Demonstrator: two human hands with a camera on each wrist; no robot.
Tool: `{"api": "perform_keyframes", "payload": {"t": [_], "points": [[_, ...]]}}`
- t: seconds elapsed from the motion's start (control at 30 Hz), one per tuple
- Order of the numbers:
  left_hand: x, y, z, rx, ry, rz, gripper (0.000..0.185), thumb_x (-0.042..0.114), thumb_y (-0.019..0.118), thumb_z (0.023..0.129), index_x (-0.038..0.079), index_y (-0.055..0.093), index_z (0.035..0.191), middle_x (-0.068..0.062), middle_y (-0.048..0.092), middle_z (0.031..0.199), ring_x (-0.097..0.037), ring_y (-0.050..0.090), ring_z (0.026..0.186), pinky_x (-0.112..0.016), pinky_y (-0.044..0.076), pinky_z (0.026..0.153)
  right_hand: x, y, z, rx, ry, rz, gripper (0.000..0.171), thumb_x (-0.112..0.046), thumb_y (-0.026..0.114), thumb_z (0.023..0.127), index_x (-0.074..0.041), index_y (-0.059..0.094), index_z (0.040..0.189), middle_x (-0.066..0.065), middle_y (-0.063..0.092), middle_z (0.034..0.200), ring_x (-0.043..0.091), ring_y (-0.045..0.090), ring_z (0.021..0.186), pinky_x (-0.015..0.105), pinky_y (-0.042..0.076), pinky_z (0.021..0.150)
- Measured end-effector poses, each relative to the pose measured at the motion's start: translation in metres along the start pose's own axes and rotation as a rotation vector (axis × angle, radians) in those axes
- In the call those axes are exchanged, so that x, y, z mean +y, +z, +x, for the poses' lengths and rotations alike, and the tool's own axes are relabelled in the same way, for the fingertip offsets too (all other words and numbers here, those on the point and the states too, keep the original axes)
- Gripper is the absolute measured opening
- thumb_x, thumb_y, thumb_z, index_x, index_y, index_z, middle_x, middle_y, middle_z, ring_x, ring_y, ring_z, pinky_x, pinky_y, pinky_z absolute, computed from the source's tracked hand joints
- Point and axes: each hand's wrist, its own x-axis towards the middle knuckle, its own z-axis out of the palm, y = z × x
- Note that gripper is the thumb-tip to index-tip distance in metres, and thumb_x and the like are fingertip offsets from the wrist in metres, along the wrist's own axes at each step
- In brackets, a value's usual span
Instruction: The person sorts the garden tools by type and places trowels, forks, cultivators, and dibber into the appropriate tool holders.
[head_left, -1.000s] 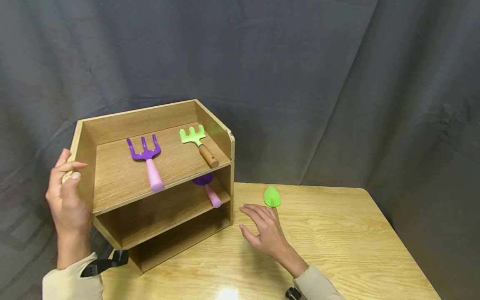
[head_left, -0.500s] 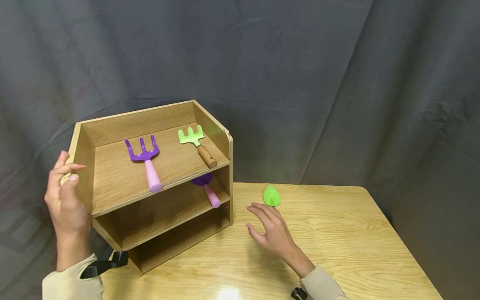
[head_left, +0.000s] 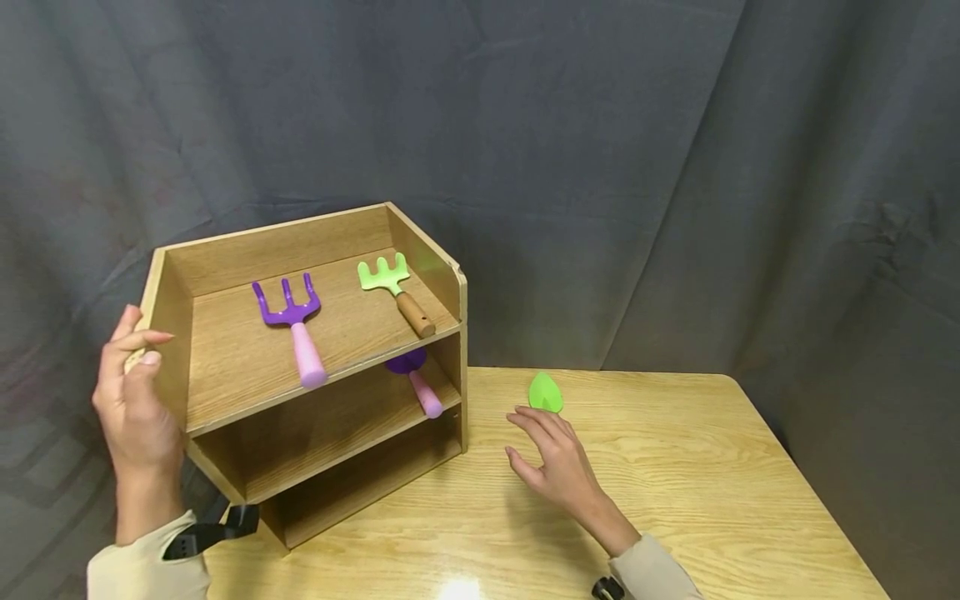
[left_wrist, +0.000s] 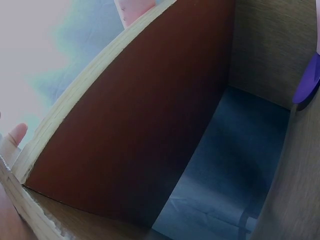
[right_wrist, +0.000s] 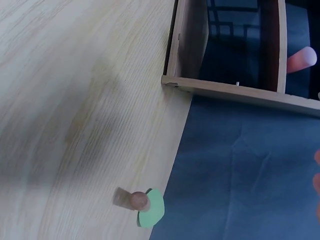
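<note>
My left hand (head_left: 138, 404) grips the front edge of the left side panel of a wooden shelf unit (head_left: 322, 400). My right hand (head_left: 558, 462), fingers loosely bent, hovers above the table and holds nothing. Just beyond it lies a green hand trowel (head_left: 545, 392); my hand hides its handle in the head view, while the right wrist view shows the handle end (right_wrist: 139, 201). On the top shelf lie a purple garden fork (head_left: 292, 312) with a pink handle and a green hand rake (head_left: 385, 273) with a wooden handle. A purple-and-pink tool (head_left: 425, 393) lies on the middle shelf.
The light wood table (head_left: 675, 467) runs to the right of the shelf unit. A dark grey curtain (head_left: 585, 167) hangs behind the table and along both sides.
My right hand has moved a little to the right, away from the shelf unit and across the trowel's handle. The left hand stays on the side panel.
</note>
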Motion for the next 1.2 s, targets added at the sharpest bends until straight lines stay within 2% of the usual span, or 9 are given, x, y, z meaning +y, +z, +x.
{"api": "perform_keyframes", "payload": {"t": [0.17,0.43,1.2], "points": [[0.000,0.000,0.000,0.003,-0.001,-0.026,0.026,0.001,0.044,0.085,-0.008,0.066,0.095,-0.019,0.046,0.142,-0.027,0.037,0.132,-0.028,0.015,0.108,0.004,-0.004,-0.005,-0.009,0.024,0.000,0.039,-0.021,0.070,0.084,-0.004,0.064,0.119,0.011,0.062,0.120,0.030,0.059,0.107,0.050,0.048,0.083],[0.000,0.001,0.000,-0.006,0.003,-0.015,0.026,0.001,0.044,0.086,-0.008,0.066,0.096,-0.017,0.047,0.142,-0.027,0.036,0.133,-0.027,0.015,0.108,0.011,-0.008,-0.011,0.007,0.041,-0.005,0.039,-0.018,0.072,0.080,-0.003,0.065,0.116,0.011,0.063,0.118,0.030,0.060,0.104,0.050,0.048,0.081],[0.001,0.001,-0.001,-0.007,-0.001,-0.017,0.026,0.002,0.044,0.086,-0.009,0.066,0.097,-0.018,0.045,0.143,-0.027,0.036,0.133,-0.029,0.015,0.109,0.019,-0.016,-0.021,0.033,0.089,-0.021,0.039,-0.018,0.072,0.080,-0.002,0.065,0.115,0.012,0.064,0.116,0.030,0.060,0.103,0.048,0.048,0.084]]}}
